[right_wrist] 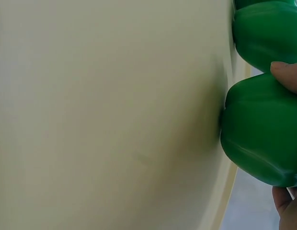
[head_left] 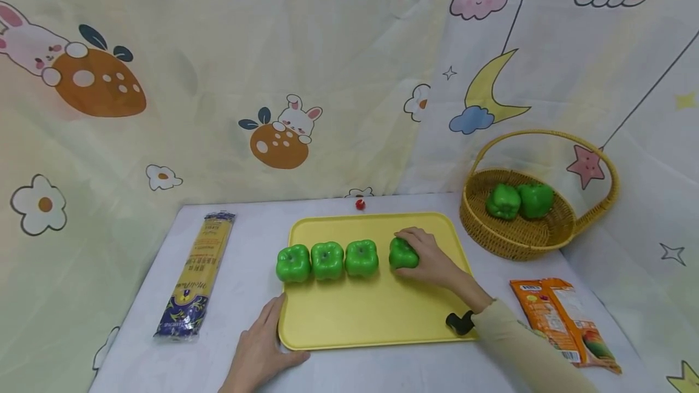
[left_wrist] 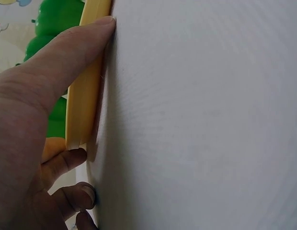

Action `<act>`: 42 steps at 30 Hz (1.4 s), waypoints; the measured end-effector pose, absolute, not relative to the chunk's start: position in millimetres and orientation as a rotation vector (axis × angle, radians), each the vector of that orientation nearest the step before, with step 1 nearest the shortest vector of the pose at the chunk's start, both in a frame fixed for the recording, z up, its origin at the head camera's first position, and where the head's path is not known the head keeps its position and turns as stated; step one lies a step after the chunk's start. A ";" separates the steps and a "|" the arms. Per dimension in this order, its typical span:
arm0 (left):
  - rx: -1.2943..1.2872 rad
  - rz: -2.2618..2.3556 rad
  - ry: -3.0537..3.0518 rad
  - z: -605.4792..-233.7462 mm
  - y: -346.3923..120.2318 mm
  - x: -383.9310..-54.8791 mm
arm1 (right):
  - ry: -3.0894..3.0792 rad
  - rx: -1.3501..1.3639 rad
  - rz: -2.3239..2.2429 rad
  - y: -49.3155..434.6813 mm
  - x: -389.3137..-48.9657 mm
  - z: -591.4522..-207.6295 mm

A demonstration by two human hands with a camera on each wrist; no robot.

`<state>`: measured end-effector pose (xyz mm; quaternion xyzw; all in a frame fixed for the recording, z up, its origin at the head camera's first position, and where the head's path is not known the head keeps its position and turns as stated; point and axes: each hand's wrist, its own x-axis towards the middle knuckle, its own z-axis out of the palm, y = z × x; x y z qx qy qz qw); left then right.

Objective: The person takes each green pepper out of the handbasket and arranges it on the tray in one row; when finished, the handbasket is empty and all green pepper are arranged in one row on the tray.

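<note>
My right hand (head_left: 428, 256) grips a green bell pepper (head_left: 403, 253) on the right half of the yellow tray (head_left: 371, 314). In the right wrist view, that bell pepper (right_wrist: 261, 129) sits at the tray's surface between thumb and fingers; whether it bears on the tray is hard to tell. Three more green bell peppers (head_left: 327, 261) stand side by side in a row to its left, the leftmost over the tray's left rim. At the tray's front left corner rests my left hand (head_left: 259, 344). Its thumb (left_wrist: 76, 45) lies along the front edge, its fingers by the left side.
A wicker basket (head_left: 513, 247) with a tall handle, holding two green bell peppers (head_left: 503, 202), stands at the back right. An orange snack packet (head_left: 562, 320) lies right of the tray, a spaghetti packet (head_left: 196, 275) left. Behind the tray is a tiny red object (head_left: 360, 204).
</note>
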<state>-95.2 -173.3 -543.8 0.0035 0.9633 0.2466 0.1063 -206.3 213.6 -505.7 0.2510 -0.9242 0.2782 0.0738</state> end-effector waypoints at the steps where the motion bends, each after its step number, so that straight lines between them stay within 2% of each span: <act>1: 0.010 0.725 2.838 -543.8 -173.4 -95.5 | -2.768 0.761 0.835 212.1 -206.4 -505.6; 42: -0.011 0.729 2.824 -542.3 -173.4 -95.2 | -2.722 0.866 0.857 194.4 -206.1 -514.3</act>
